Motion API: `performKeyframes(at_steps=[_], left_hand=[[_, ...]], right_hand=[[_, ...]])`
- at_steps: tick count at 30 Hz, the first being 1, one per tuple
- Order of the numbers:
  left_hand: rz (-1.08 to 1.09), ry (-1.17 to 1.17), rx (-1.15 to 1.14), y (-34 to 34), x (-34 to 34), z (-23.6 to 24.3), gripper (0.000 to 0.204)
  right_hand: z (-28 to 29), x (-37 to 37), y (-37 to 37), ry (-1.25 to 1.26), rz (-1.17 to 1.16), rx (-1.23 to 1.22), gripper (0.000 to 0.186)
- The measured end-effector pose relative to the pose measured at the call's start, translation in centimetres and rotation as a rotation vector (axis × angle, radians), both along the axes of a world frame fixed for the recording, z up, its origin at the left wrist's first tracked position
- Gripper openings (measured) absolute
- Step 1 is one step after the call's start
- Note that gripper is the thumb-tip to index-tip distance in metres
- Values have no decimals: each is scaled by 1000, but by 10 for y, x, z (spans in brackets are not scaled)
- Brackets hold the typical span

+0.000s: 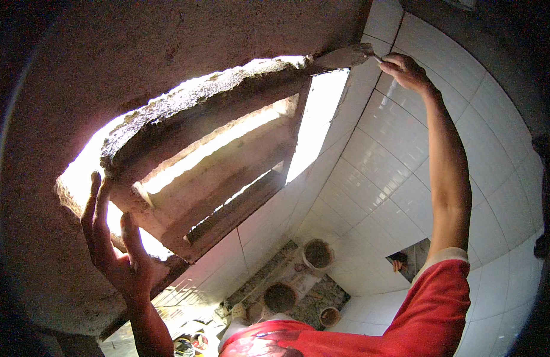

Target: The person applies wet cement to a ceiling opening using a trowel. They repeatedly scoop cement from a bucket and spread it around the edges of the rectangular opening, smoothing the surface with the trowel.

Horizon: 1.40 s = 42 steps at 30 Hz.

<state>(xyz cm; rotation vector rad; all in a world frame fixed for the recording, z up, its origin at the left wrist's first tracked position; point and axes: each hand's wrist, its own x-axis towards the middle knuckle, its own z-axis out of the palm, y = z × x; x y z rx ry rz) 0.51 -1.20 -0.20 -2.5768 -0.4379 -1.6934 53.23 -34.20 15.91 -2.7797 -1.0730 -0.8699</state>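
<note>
My right hand (406,70) is raised high and grips the handle of a trowel (345,57), whose mortar-covered blade lies against the upper right corner of a window opening (227,149). A rough band of fresh grey mortar (197,98) runs along the opening's top edge. My left hand (117,250) is open, fingers spread, pressed flat against the lower left corner of the wooden window frame (221,196). Red sleeves cover my upper arms.
A rough plastered wall (78,71) surrounds the opening at left. White wall tiles (376,160) cover the right side and the area below the window. Far below on the floor stand several round pots and buckets (318,253) amid rubble.
</note>
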Motion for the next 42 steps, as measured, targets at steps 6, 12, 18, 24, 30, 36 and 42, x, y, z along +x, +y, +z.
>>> performKeyframes(at_steps=[6,12,18,24,30,36,42], left_hand=[[27,-25,-34,-4,3,-2,40],[-22,-45,5,-2,4,-2,40],[0,-29,-27,-1,3,-3,40],[-19,-60,-43,-1,6,-4,41],[59,-12,0,0,3,-6,42],[38,-20,-6,2,3,-7,42],[8,-58,-24,0,6,-7,42]], right_hand=[[9,13,-13,-2,7,-20,49],[16,22,-24,-168,155,-6,44],[22,33,-47,-138,77,37,41],[5,32,-39,-103,-4,-55,42],[0,16,-15,-152,-36,-59,43],[19,21,-17,-201,-55,-134,38],[34,27,-30,-408,-41,-123,34]])
